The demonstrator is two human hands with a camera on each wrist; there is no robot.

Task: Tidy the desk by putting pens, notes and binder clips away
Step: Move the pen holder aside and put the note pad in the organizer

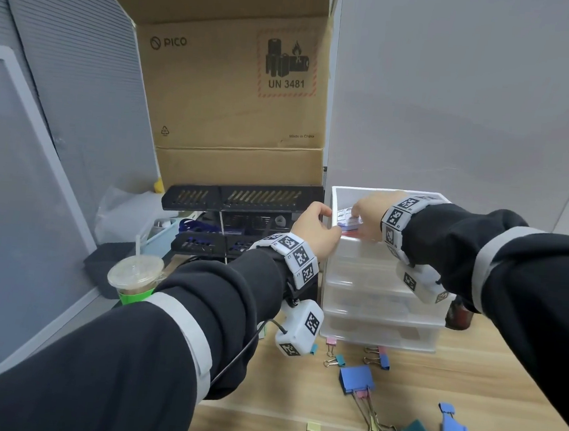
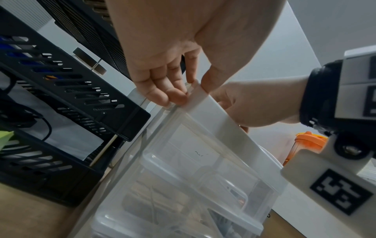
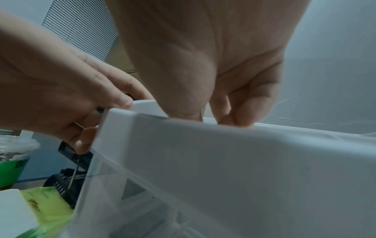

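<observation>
A white translucent drawer unit point(image 1: 383, 286) stands on the wooden desk, with an open tray on top. My left hand point(image 1: 327, 222) grips the tray's front left corner; in the left wrist view thumb and fingers point(image 2: 179, 95) pinch the white rim point(image 2: 213, 112). My right hand point(image 1: 362, 215) reaches down into the tray and holds a small pad of notes point(image 1: 347, 225) with purple and pink edges. In the right wrist view its fingers point(image 3: 242, 112) dip behind the tray's front wall point(image 3: 223, 153), which hides the pad. Several binder clips, among them a big blue one point(image 1: 356, 378), lie loose on the desk.
A tall cardboard box point(image 1: 232, 90) stands behind. A black two-tier letter rack point(image 1: 243, 198) sits left of the drawers, and an iced drink cup point(image 1: 135, 278) stands at the near left. A dark bottle point(image 1: 458, 314) stands right of the unit.
</observation>
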